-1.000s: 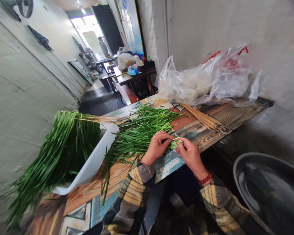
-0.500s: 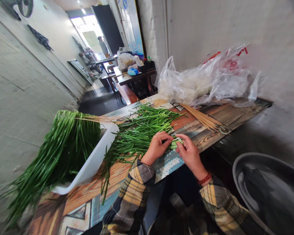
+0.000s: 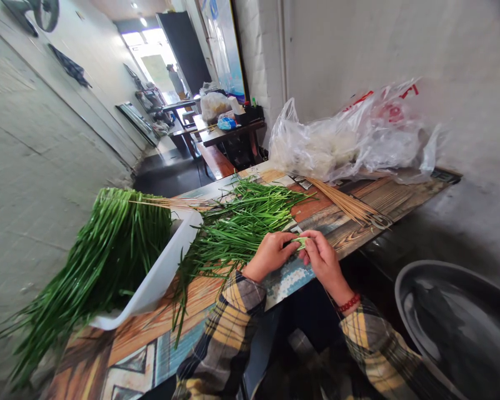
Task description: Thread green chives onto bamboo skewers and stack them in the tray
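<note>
Close to the table's near edge, my left hand (image 3: 273, 254) is closed around the pale stem ends of a small bunch of garlic chives (image 3: 301, 242). My right hand (image 3: 321, 256) pinches the same stem ends from the other side, its fingertips almost meeting the left ones. A thin, stick-like line shows below the right palm; I cannot make out whether that hand holds it. Leaves of the bunch run left under my left hand into a loose pile of garlic chives (image 3: 245, 222) on the patterned table (image 3: 216, 294).
A white tray (image 3: 162, 283) at left bears a thick heap of chives (image 3: 120, 244) with thin skewers (image 3: 166, 202) on top. More bamboo skewers (image 3: 341, 201) lie at right, before a filled clear plastic bag (image 3: 341, 139). A grey basin (image 3: 458, 328) stands lower right. A person (image 3: 175, 80) is far back.
My hands have closed in on the stem ends, the left wrapping further over them. The stick-like line below my right palm now shows.
</note>
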Motion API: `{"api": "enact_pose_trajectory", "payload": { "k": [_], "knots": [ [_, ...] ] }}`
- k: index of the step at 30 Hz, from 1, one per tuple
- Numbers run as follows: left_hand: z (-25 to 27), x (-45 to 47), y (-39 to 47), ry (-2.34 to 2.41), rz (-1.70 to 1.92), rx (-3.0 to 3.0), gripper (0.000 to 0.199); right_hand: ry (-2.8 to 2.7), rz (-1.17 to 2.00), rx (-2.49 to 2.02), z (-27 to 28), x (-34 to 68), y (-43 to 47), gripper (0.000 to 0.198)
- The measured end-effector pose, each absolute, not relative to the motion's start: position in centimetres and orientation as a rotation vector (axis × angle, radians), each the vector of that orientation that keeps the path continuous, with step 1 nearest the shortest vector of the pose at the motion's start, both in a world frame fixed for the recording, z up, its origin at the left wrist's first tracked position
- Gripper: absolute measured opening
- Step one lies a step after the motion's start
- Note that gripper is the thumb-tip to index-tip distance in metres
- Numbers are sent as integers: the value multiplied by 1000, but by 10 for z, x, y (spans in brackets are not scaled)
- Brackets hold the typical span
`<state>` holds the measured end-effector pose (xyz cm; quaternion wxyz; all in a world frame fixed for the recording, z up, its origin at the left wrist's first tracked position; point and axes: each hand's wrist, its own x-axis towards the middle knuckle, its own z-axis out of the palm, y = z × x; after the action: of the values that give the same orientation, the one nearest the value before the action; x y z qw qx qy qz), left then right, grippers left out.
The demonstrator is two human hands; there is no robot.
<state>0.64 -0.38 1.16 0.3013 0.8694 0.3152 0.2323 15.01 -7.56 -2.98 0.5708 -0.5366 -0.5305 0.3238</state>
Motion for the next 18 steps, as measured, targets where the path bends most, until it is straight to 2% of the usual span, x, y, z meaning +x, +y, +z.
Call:
{"api": "enact_pose_trajectory", "payload": {
  "k": [3,6,13,18],
  "knots": [
    [12,5,-2,862,556,2227,34,-1233,815,-1209,-29,152,-77,38],
    [15,2,0,898,612,2123,36,-1256,807,-1229,-31,153,-75,39],
    [18,-2,3,951,711,2061,32,-1527,582,-1382,-35,152,-71,33],
    [13,0,3,916,739,2082,37,-1539,461,-1430,-34,150,-73,33]
  ]
}}
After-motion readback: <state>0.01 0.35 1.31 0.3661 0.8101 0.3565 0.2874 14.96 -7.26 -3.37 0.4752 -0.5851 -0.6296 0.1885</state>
